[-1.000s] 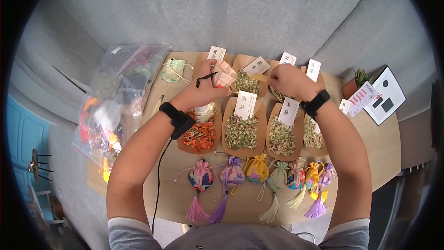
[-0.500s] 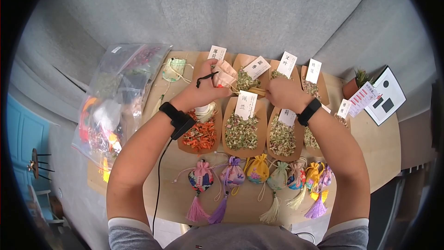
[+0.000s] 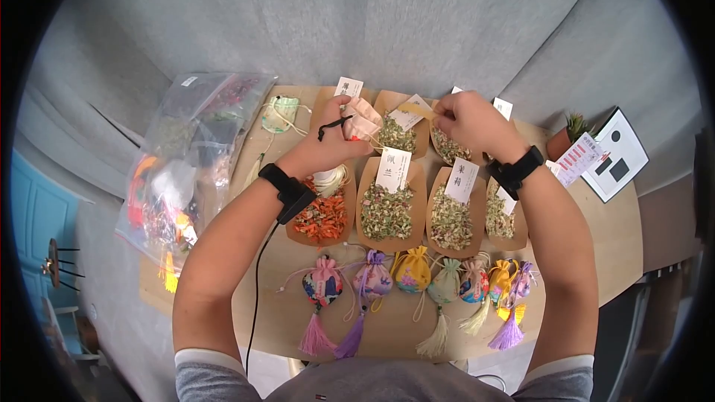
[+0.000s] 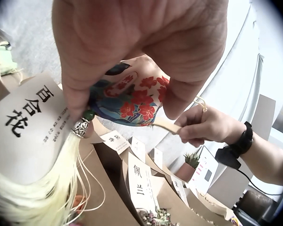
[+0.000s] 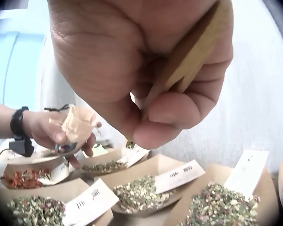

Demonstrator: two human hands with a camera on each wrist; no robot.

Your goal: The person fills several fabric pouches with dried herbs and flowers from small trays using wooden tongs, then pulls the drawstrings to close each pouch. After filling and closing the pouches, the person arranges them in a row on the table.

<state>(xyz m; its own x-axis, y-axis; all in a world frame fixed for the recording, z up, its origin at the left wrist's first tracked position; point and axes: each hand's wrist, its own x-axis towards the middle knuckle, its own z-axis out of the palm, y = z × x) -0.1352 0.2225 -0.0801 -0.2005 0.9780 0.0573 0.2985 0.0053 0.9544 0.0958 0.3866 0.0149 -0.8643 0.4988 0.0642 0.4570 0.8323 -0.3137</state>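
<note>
My left hand (image 3: pixel 322 140) grips a peach cloth pouch (image 3: pixel 363 119) with its mouth up, above the back left trays. Red flowers and blue patches show on the pouch (image 4: pixel 132 96) in the left wrist view, and a cream tassel (image 4: pixel 52 174) hangs from it. To its right, my right hand (image 3: pixel 480 128) pinches a thin wooden scoop (image 3: pixel 418 109), whose far end points toward the pouch. In the right wrist view the scoop (image 5: pixel 195 52) lies across the curled fingers. The pouch's inside is hidden.
Paper trays of dried herbs with name cards (image 3: pixel 391 170) stand below and around both hands, one with orange petals (image 3: pixel 320 217). Tasselled pouches (image 3: pixel 322 281) line the front. Plastic bags (image 3: pixel 186 149) lie left; a potted plant (image 3: pixel 575 128) and a framed board (image 3: pixel 617 155) stand right.
My right hand dipped toward the trays, then rose back and to the right with the scoop. My left hand and its pouch have stayed nearly in place.
</note>
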